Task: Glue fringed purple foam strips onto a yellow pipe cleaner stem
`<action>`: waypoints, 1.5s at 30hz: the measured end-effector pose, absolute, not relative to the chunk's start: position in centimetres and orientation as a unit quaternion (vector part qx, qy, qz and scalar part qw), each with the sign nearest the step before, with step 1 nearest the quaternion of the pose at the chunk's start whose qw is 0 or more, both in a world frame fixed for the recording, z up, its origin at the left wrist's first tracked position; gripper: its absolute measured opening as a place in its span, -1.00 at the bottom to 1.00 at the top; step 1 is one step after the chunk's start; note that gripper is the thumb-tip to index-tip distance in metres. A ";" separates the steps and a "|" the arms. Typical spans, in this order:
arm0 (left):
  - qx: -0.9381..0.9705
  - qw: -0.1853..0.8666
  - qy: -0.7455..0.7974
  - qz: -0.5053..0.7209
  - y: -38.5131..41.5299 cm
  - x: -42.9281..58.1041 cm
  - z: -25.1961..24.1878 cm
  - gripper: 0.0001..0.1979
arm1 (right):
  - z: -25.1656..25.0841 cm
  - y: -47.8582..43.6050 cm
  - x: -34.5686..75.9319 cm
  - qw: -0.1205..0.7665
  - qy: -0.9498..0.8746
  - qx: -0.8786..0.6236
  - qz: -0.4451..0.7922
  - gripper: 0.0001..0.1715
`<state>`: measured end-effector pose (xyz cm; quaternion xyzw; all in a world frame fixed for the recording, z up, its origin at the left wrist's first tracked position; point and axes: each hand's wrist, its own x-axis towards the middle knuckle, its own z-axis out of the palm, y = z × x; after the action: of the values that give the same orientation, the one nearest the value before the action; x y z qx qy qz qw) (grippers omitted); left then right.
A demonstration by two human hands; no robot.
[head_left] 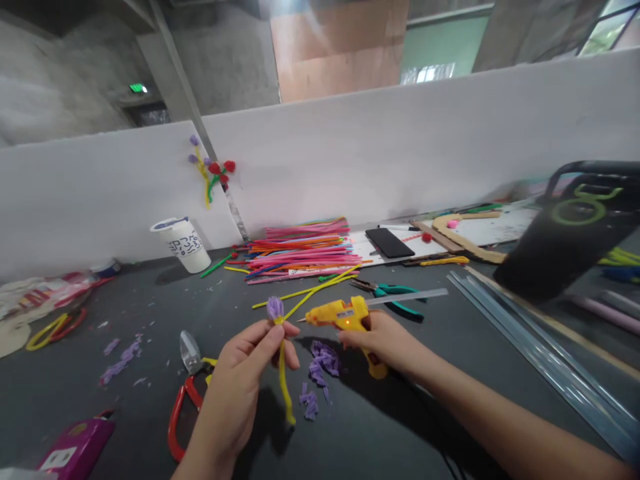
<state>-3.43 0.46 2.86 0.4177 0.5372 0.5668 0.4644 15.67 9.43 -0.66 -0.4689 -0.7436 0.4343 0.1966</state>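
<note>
Between the thumb and fingers of my left hand [250, 363] is a yellow pipe cleaner [284, 387] with a purple paper flower head [275, 309] at its top. My right hand [387, 337] grips a yellow hot glue gun [345, 315], whose orange light is lit. A clear glue stick [415, 297] juts from the gun's back. The nozzle points left, a short way from the flower stem. Purple paper scraps [323, 363] lie on the dark table below, between my hands. Red-handled pliers [183, 407] are beside my left forearm, partly hidden by it.
Bundled colourful pipe cleaners [305, 250] lie at the back, near a phone [390, 243] and a white cup [184, 245]. Teal-handled pliers [400, 291] rest behind the gun. Long clear glue sticks [540, 353] and a black stand [590, 227] are at right; a purple device [80, 447] sits front left.
</note>
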 end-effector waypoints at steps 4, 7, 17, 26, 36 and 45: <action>0.408 0.533 0.520 0.528 0.5 -3.7 3.3 -0.80 | -1.3 10.1 15.9 0.136 -0.771 -0.507 0.362 -0.60; 0.405 0.563 0.501 0.518 0.5 -3.7 3.5 -0.80 | -1.1 10.5 16.5 0.091 -0.801 -0.532 0.260 -0.46; 0.392 0.586 0.504 0.499 0.7 -2.9 2.8 -0.80 | -0.3 6.5 15.1 0.085 -0.970 -0.211 0.081 -0.85; 0.391 0.590 0.497 0.501 0.9 -2.8 2.5 -0.81 | -3.2 6.2 14.2 0.120 -0.984 -0.101 0.082 -0.84; 0.392 0.610 0.487 0.486 0.6 -2.5 1.9 -0.77 | 0.1 5.8 14.9 0.317 -0.847 -0.256 0.343 -0.87; 0.384 0.649 0.490 0.436 -0.2 -0.8 1.8 -0.75 | 2.3 5.0 15.9 0.412 -0.647 -0.259 0.587 -0.94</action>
<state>-0.77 -0.19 1.85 0.3844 0.4903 0.4364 0.6491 15.92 5.00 2.27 -0.2591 -0.6469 0.5873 0.4117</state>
